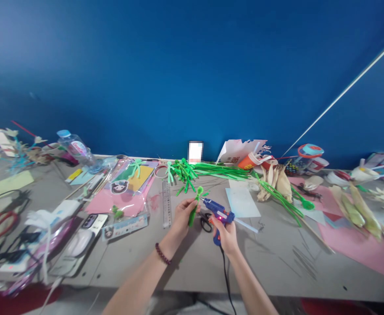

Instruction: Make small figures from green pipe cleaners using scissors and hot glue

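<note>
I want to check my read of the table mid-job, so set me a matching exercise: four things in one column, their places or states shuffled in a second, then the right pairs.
Things
1. Blue plastic glue gun
2. Clear, straight plastic ruler
3. Blue-capped clear plastic bottle
4. Fuzzy green pipe-cleaner piece

Places or states
A. Tilted, close to the blue wall
B. Held in the left hand
C. Flat on the grey table, to the left of the left hand
D. Held in the right hand

Right pairs: 1-D, 2-C, 3-A, 4-B
</note>
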Motion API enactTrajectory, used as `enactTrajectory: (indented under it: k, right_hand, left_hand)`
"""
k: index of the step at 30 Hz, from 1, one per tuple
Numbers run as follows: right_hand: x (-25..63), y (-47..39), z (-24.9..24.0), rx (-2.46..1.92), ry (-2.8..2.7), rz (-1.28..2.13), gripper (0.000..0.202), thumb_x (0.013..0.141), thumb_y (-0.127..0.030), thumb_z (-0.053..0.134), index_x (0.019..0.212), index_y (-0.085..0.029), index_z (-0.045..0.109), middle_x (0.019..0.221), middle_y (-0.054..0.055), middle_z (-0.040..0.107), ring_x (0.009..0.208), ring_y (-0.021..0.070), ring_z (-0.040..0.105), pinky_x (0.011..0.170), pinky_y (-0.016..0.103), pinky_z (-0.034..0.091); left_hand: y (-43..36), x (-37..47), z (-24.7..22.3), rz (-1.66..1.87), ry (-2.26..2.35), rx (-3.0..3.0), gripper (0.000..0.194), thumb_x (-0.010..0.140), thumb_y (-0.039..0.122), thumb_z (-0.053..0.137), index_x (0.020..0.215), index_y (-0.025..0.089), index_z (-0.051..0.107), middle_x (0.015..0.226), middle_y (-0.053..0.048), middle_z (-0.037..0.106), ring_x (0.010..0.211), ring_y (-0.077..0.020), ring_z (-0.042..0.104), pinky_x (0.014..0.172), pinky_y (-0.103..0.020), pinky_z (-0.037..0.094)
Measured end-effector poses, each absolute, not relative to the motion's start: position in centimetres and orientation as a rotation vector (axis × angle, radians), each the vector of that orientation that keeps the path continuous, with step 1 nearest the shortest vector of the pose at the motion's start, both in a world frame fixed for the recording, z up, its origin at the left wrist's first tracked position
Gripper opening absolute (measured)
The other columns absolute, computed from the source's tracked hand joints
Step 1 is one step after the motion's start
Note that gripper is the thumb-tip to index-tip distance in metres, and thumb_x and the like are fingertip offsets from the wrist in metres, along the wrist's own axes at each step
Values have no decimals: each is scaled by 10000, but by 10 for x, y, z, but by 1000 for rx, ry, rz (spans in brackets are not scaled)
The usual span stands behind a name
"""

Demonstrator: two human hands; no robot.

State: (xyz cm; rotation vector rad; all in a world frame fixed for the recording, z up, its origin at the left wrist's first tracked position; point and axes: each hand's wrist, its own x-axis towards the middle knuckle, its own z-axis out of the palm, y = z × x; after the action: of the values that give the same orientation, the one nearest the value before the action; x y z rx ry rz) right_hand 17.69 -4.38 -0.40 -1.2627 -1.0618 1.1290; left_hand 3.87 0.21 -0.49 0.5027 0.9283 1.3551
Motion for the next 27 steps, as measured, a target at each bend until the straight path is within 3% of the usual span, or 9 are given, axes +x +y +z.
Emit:
enactTrajectory:
  k: [10,27]
  right_hand:
    - [177,-44,-5,-1221,-1058,1132,356,728,-498,618,699,-144,611,366,-25,507,323,115,454,374,236,377]
    - [178,-44,-11,-1256,-1023,1185,377,726,-505,617,608,-149,575,374,-19,500,309,98,434,352,220,326]
  left_hand:
    - [3,39,-10,1371,918,549,229,592,280,795,697,128,660,604,-12,655,545,-99,595,583,-216,463]
    - [1,40,0,1367,943,496,256,523,272,826,666,135,664,583,-13,654,524,-114,603,567,-236,482]
